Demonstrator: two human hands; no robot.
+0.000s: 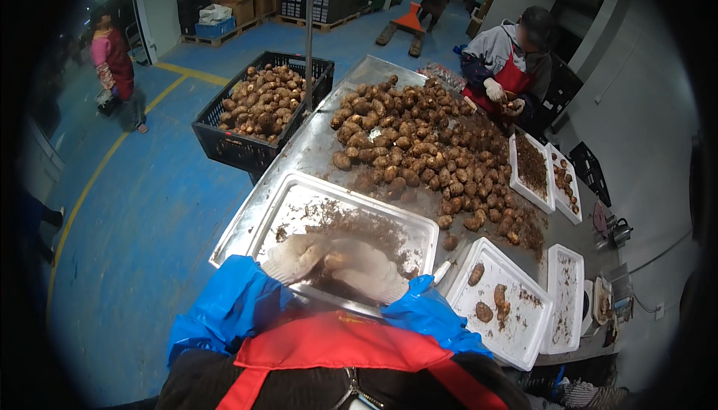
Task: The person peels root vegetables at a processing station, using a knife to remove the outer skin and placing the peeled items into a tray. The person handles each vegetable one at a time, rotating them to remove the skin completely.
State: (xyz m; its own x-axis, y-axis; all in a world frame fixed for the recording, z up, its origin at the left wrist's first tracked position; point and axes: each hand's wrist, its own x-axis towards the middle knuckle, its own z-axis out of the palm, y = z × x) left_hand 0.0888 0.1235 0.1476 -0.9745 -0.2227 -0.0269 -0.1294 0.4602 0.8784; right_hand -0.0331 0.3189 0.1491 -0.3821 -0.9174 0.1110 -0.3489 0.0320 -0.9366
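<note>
My left hand (pixel 297 255), in a white knit glove, is low over a white tray (pixel 348 201) strewn with brown root fibres and soil. My right hand (pixel 367 272), gloved alike and blurred, is beside it. A brown taro corm (pixel 335 260) is gripped between the two, mostly hidden by the gloves. Blue plastic sleeves cover both forearms. Beyond the tray, a heap of taro corms (pixel 415 140) with hairy skins spreads over the metal table (pixel 303 152). By my right sleeve, a white-handled object (pixel 442 271) lies on the table, partly hidden.
A white foam box (pixel 519 320) with several taro pieces stands at right, beside a narrower foam box (pixel 562 298). A black crate (pixel 247 154) full of taro abuts the table's left edge near a metal pole (pixel 309 34). Opposite, a co-worker (pixel 510 67) handles something near two more foam boxes.
</note>
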